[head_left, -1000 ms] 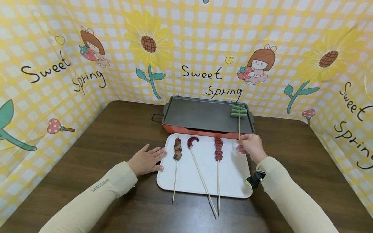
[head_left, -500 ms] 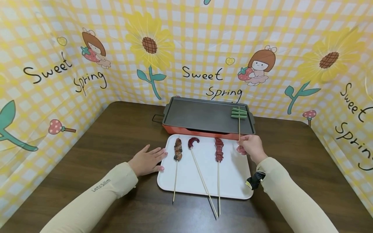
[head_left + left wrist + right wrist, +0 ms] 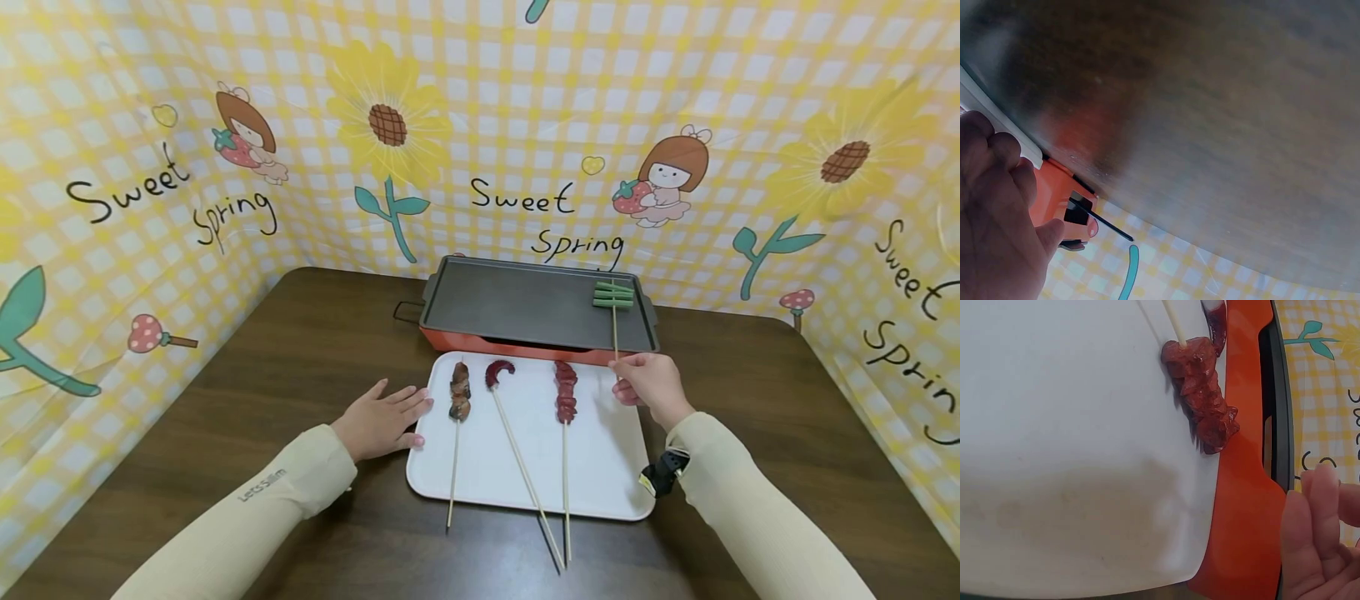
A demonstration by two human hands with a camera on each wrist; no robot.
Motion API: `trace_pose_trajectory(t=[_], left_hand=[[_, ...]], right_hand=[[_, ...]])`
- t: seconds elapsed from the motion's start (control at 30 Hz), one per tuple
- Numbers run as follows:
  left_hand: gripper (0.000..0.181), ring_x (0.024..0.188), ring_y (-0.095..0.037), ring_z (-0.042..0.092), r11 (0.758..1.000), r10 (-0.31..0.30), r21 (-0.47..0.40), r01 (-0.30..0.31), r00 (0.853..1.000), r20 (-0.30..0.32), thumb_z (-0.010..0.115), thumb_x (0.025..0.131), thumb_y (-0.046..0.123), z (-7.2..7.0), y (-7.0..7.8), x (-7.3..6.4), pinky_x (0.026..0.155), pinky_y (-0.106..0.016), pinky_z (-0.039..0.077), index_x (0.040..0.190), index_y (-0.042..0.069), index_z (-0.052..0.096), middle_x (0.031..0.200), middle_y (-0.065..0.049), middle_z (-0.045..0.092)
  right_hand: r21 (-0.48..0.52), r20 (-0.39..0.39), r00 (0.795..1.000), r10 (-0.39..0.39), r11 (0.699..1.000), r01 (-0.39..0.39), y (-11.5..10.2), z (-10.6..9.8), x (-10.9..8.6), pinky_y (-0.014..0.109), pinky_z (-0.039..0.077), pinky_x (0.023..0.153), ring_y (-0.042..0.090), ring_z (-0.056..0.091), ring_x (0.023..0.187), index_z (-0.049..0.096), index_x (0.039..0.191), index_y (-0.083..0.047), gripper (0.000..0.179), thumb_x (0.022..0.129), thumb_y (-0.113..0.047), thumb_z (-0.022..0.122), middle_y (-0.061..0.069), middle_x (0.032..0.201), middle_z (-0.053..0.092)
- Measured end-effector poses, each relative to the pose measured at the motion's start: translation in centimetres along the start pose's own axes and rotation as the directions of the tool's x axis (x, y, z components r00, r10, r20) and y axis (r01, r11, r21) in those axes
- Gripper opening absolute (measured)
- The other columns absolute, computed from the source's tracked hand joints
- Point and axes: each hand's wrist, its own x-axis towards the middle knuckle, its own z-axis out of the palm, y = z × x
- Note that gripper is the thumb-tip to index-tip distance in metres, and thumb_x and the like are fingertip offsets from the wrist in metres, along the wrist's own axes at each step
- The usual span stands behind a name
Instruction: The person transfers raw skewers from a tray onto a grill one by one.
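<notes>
In the head view, my right hand (image 3: 652, 387) pinches the lower end of a thin wooden skewer bearing green vegetable pieces (image 3: 613, 294). Those pieces lie at the right end of a dark griddle (image 3: 517, 302) with a red base. My left hand (image 3: 382, 422) has its fingers spread, their tips at the left rim of a white tray (image 3: 517, 475). On this tray lie a skewer of brown chunks (image 3: 460, 392), one with a dark red curled piece (image 3: 495, 373) and one of red meat (image 3: 566, 392). The right wrist view shows fingers (image 3: 1325, 519) beside the red base; the green skewer is out of sight there.
A brown wooden table (image 3: 337, 350) carries everything. Yellow checked cloth (image 3: 510, 108) hangs behind and at both sides. A black wire handle (image 3: 407, 312) sticks out from the griddle's left end. Stick ends overhang the tray's front edge.
The head view has tilted slightly, so everything sits a little lower in it. The green skewer has settled onto the griddle and shifted slightly left, still in my right hand. My left hand stays put.
</notes>
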Motion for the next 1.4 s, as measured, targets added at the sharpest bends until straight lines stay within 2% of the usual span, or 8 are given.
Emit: trace_pose_trajectory(t=[0.23,0.43,0.6,0.8,0.9,1.1,1.27,1.4], left_hand=[[0.063,0.140,-0.025,0.032,1.000,0.013,-0.009,-0.013,1.000,-0.007,0.045,0.098,0.046,0.0,-0.1,0.3,0.110,-0.056,0.020,0.146,0.007,0.040,0.151,-0.010,0.036],[0.063,0.140,-0.026,0.031,1.000,0.016,-0.017,-0.016,1.000,-0.004,0.044,0.098,0.047,0.4,-0.3,0.2,0.110,-0.057,0.020,0.146,0.006,0.040,0.151,-0.011,0.035],[0.063,0.139,-0.024,0.032,1.000,0.014,-0.011,-0.014,1.000,-0.012,0.045,0.098,0.048,0.5,-0.3,0.2,0.110,-0.057,0.021,0.146,0.008,0.041,0.151,-0.009,0.037],[0.062,0.139,-0.024,0.034,1.000,0.023,0.002,-0.023,0.999,-0.023,0.045,0.098,0.047,0.5,-0.1,0.0,0.109,-0.056,0.022,0.146,0.008,0.042,0.150,-0.009,0.038],[0.062,0.138,-0.024,0.035,1.000,0.024,0.011,-0.023,0.999,-0.038,0.045,0.097,0.047,0.5,-0.1,0.0,0.109,-0.056,0.023,0.145,0.008,0.043,0.150,-0.009,0.039],[0.062,0.138,-0.024,0.036,0.999,0.032,0.026,-0.030,0.998,-0.050,0.045,0.097,0.047,0.5,-0.1,0.1,0.109,-0.055,0.023,0.144,0.008,0.044,0.149,-0.009,0.040],[0.060,0.137,-0.025,0.037,0.999,0.045,0.034,-0.043,0.996,-0.078,0.046,0.097,0.045,0.3,-0.2,0.0,0.109,-0.056,0.023,0.143,0.006,0.045,0.147,-0.011,0.042],[0.061,0.137,-0.026,0.037,0.999,0.047,0.020,-0.046,0.996,-0.071,0.047,0.097,0.045,0.3,-0.1,-0.1,0.109,-0.056,0.022,0.143,0.006,0.045,0.147,-0.011,0.042]], right_hand=[[0.003,0.014,1.000,0.015,1.000,-0.015,0.4,-0.4,-0.7,0.024,0.056,0.059,0.007,0.062,0.053,0.050,0.125,0.017,0.055,0.097,-0.029,0.059,0.003,0.065,0.065],[0.031,0.056,0.996,0.071,0.997,-0.073,1.7,-0.5,-1.8,0.025,0.056,0.061,0.008,0.063,0.055,0.045,0.129,0.017,0.065,0.097,-0.038,0.056,0.003,0.066,0.066],[0.081,0.110,0.990,0.091,0.992,-0.100,3.0,0.0,-3.4,0.026,0.055,0.056,0.008,0.061,0.052,0.047,0.126,0.018,0.053,0.097,-0.026,0.057,0.003,0.062,0.064],[-0.048,0.139,0.987,0.084,0.996,-0.078,3.7,1.7,-5.5,0.030,0.054,0.051,0.014,0.059,0.047,0.061,0.115,0.010,0.036,0.093,-0.018,0.064,0.007,0.060,0.061],[-0.088,0.165,0.983,0.081,0.994,-0.067,3.6,2.5,-6.4,0.031,0.053,0.049,0.014,0.057,0.045,0.062,0.116,0.007,0.034,0.092,-0.017,0.065,0.008,0.058,0.060],[-0.117,0.286,0.954,0.095,0.991,-0.063,3.8,3.4,-8.2,0.031,0.053,0.046,0.011,0.053,0.041,0.052,0.129,0.006,0.047,0.090,-0.013,0.067,0.007,0.056,0.059],[-0.124,0.403,0.912,0.078,0.992,-0.030,4.3,3.9,-9.6,0.029,0.051,0.043,0.011,0.054,0.041,0.044,0.135,0.006,0.055,0.087,-0.006,0.069,0.007,0.054,0.059],[-0.121,0.461,0.884,0.078,0.992,-0.025,4.8,4.6,-10.6,0.027,0.049,0.041,0.010,0.055,0.042,0.038,0.136,0.008,0.062,0.084,-0.005,0.071,0.007,0.053,0.058]])
